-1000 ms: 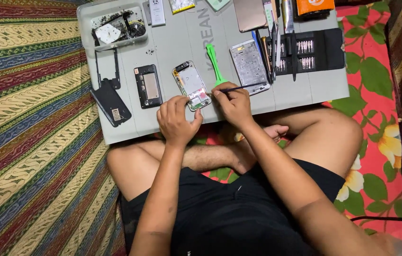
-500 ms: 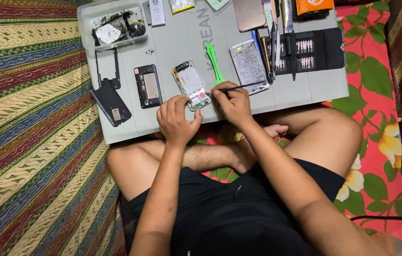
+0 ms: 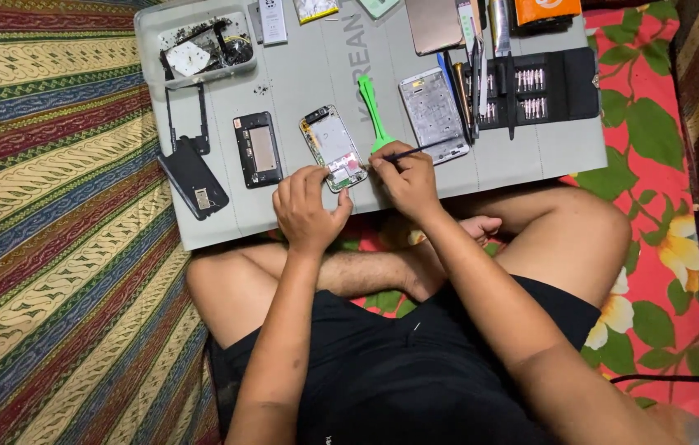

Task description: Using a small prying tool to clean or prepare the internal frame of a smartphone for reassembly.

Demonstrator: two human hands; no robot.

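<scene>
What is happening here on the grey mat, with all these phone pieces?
A person sits cross-legged at a grey work mat and works on an opened phone body. The left hand steadies its lower end, while the right hand holds a thin dark tool with its tip at the phone's lower corner. A green pry tool lies beside it, a black screen part to the left, and a bit set case on the right.
</scene>
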